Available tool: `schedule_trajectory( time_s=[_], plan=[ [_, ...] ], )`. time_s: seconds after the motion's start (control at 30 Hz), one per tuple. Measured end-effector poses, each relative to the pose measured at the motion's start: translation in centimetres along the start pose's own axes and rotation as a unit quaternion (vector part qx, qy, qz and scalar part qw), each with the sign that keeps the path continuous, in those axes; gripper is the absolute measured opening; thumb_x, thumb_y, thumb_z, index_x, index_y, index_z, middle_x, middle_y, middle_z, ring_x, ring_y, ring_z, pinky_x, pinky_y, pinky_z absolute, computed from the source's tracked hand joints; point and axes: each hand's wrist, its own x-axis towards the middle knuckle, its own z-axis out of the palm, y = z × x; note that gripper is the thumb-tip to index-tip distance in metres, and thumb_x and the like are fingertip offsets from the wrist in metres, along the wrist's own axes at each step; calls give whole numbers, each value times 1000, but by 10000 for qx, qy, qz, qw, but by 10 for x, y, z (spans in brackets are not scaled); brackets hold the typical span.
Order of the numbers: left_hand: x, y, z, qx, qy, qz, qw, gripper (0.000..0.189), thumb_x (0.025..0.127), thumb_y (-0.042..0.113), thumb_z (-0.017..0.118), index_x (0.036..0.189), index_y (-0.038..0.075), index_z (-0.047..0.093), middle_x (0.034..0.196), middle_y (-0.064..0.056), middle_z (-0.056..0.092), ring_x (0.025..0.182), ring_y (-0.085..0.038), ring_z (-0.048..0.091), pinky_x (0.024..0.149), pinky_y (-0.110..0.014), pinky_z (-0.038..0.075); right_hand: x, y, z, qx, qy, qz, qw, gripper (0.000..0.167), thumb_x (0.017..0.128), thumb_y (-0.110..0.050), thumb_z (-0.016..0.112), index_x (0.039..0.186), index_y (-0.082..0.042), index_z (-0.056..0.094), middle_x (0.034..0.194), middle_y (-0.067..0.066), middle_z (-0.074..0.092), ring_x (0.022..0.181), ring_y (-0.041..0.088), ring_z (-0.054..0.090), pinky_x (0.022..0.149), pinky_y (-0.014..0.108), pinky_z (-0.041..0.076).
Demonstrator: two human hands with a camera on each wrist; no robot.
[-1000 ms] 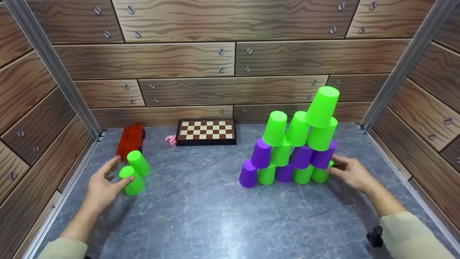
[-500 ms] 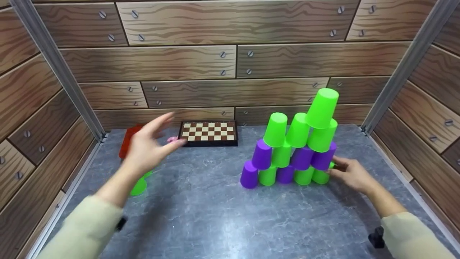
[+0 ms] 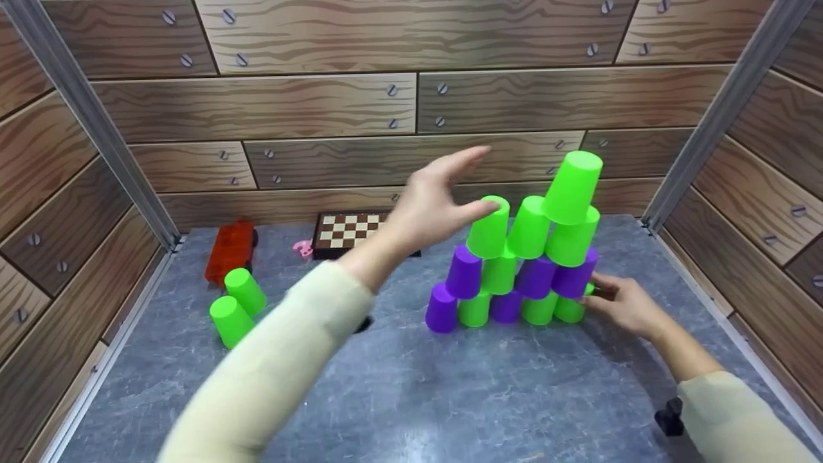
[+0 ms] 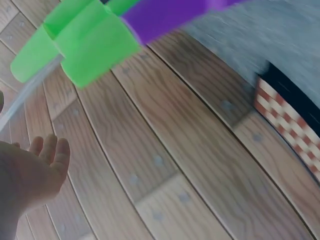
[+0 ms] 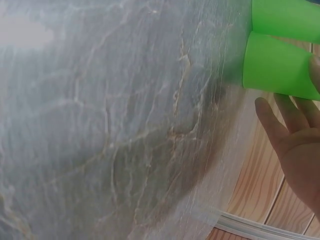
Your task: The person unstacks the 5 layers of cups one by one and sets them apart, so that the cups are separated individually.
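In the head view, a pyramid of upturned green and purple cups stands right of centre, with one green cup (image 3: 574,186) at its top right. My left hand (image 3: 432,204) holds nothing; its thumb overlaps the leftmost green cup (image 3: 487,231) of the third row. In the left wrist view, the fingers (image 4: 61,160) are spread below blurred green cups (image 4: 95,50). My right hand (image 3: 625,305) holds the rightmost bottom green cup (image 5: 280,65), thumb on one side and fingers reaching behind it. Two more upturned green cups (image 3: 231,321) stand at the left.
A red toy truck (image 3: 229,252) lies at the back left. A pink trinket (image 3: 303,249) and a chessboard (image 3: 347,231) sit along the back, the board partly hidden by my left forearm. Wood-patterned walls (image 3: 321,106) enclose the grey tabletop (image 3: 386,386).
My left hand has risen from beside the two separate green cups and swung right to the pyramid's upper left. My right hand has stayed at the bottom right cup.
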Motion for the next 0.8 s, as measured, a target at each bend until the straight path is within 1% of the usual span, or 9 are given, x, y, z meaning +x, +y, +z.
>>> schedule_trajectory(
  time_s=[0.03, 0.17, 0.27, 0.37, 0.43, 0.53, 0.7, 0.73, 0.8],
  plan=[
    [7, 2, 7, -66, -19, 12, 10000, 73, 91, 28, 87, 155, 14, 55, 149, -6, 62, 134, -13, 59, 112, -22, 44, 0, 0, 0, 0, 5, -18, 10000, 59, 99, -12, 77, 150, 4, 54, 137, 28, 66, 109, 19, 70, 89, 17, 54],
    [27, 11, 31, -221, -87, 17, 9997, 73, 93, 29, 86, 156, 14, 54, 150, -5, 61, 134, -12, 59, 111, -21, 45, 2, 0, 0, 61, -29, -68, 10000, 58, 99, -11, 76, 150, 4, 54, 136, 28, 66, 109, 20, 71, 89, 18, 55],
    [39, 17, 48, -211, -255, -69, 9994, 74, 95, 34, 83, 158, 16, 51, 155, -1, 58, 138, -10, 55, 112, -19, 42, 2, 0, 1, 130, -35, -49, 9999, 58, 99, -10, 76, 151, 4, 53, 137, 28, 65, 110, 27, 71, 89, 18, 55],
    [49, 22, 63, -212, -425, -119, 9988, 74, 96, 38, 81, 160, 18, 49, 159, 4, 53, 142, -6, 49, 113, -16, 38, 0, -1, 2, 205, -56, 7, 9998, 58, 99, -10, 75, 151, 3, 53, 138, 28, 64, 113, 35, 71, 90, 18, 55],
    [54, 25, 72, -212, -470, -52, 9987, 72, 97, 37, 80, 160, 19, 49, 159, 5, 53, 144, -5, 47, 113, -16, 38, 0, -2, 2, 242, -75, 10, 9997, 59, 100, -10, 75, 152, 3, 52, 139, 29, 63, 115, 39, 70, 90, 18, 55],
    [59, 28, 83, -181, -483, 63, 9987, 68, 99, 34, 78, 159, 19, 50, 159, 5, 53, 144, -4, 46, 113, -17, 38, 1, -2, 2, 272, -70, -5, 9996, 59, 100, -10, 74, 152, 3, 51, 141, 29, 62, 117, 41, 69, 91, 18, 55],
    [62, 28, 96, -222, -468, 101, 9986, 62, 101, 30, 76, 158, 20, 53, 159, 4, 53, 146, -6, 44, 113, -18, 38, -2, -2, 1, 318, -67, 22, 9995, 58, 99, -10, 75, 152, 1, 54, 142, 25, 63, 118, 37, 69, 92, 17, 54],
    [62, 27, 98, -262, -467, 98, 9985, 61, 101, 29, 76, 157, 20, 53, 159, 3, 53, 146, -7, 45, 113, -18, 39, -2, -2, 1, 355, -53, 23, 9994, 57, 99, -10, 76, 151, 1, 54, 142, 25, 63, 117, 34, 69, 92, 17, 54],
    [63, 27, 101, -352, -492, 60, 9982, 60, 102, 27, 75, 157, 20, 54, 158, 3, 54, 144, -6, 48, 110, -17, 41, -4, -2, 0, 430, -37, 26, 9991, 57, 99, -10, 76, 151, 1, 55, 141, 25, 64, 114, 22, 71, 91, 17, 55]
  ],
)
